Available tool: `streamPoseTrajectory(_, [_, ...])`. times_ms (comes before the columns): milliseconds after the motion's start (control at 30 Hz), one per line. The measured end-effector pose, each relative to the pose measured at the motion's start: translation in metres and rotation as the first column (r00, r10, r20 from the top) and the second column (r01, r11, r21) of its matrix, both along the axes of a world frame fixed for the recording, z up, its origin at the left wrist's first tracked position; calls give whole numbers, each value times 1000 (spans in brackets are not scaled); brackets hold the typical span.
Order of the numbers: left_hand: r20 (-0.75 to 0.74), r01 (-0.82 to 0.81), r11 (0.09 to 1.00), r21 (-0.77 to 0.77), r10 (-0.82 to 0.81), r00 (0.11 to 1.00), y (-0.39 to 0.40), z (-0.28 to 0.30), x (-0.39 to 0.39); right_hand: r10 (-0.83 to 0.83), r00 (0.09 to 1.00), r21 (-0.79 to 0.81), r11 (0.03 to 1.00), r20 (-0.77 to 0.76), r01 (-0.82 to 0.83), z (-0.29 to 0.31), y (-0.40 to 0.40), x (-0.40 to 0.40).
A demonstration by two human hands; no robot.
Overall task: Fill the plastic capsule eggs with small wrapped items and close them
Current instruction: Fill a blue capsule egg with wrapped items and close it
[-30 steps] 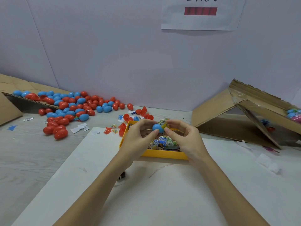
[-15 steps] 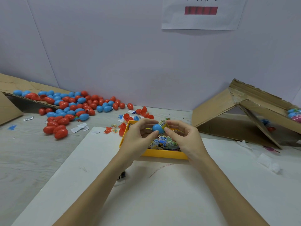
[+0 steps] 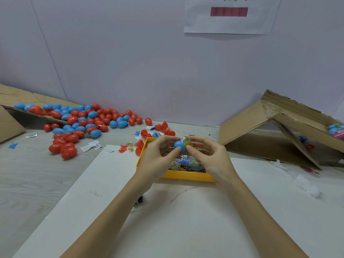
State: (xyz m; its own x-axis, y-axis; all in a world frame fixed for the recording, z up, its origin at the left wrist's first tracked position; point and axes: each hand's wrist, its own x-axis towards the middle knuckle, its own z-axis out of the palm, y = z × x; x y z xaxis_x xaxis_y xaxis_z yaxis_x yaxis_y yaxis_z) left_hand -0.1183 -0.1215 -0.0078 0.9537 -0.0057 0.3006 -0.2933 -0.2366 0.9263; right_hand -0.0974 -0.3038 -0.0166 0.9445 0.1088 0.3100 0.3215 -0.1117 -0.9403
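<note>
White board [image 3: 186,229] on grey table [image 3: 37,179], wall behind. Both hands, left [image 3: 158,159] and right [image 3: 210,157], pinch blue egg [image 3: 179,145] above yellow tray [image 3: 188,176].

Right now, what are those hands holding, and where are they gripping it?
Both hands pinch a blue capsule egg half by its rounded sides: left hand, right hand. A wrapped item pokes out.

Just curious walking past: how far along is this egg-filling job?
Done: unclear; red and blue plastic eggs are heaped at left. In hand: both hands hold a blue plastic egg half with a wrapped item. Left: the yellow plastic tray holds more.
</note>
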Motion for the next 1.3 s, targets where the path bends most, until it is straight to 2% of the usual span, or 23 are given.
streamPoseTrajectory(167, [-15,6,1000,-17,-6,1000,0,0,-1,4,1000,8,1000,-3,-4,0,0,-1])
streamPoseTrajectory(600, [63,21,1000,-14,-20,998,0,-2,0,22,999,-23,999,-42,-23,2,0,-2])
streamPoseTrajectory(700, [136,14,999,37,-19,990,-4,-3,-2,31,998,-9,999,-53,-31,5,0,-3])
streamPoseTrajectory(800, [254,-86,988,130,50,966,-5,-1,-3,64,995,45,997,-82,-61,8,0,-4])
streamPoseTrajectory(900, [332,-128,979,157,70,941,-5,-1,-5,89,992,87,993,-95,-81,12,1,-7])
streamPoseTrajectory(1100, [423,-158,962,222,51,905,-8,0,-8,82,991,141,988,-106,-66,13,2,-10])
streamPoseTrajectory(1300, [481,-177,964,198,61,874,-7,2,-8,85,986,160,985,-140,-62,18,3,-14])
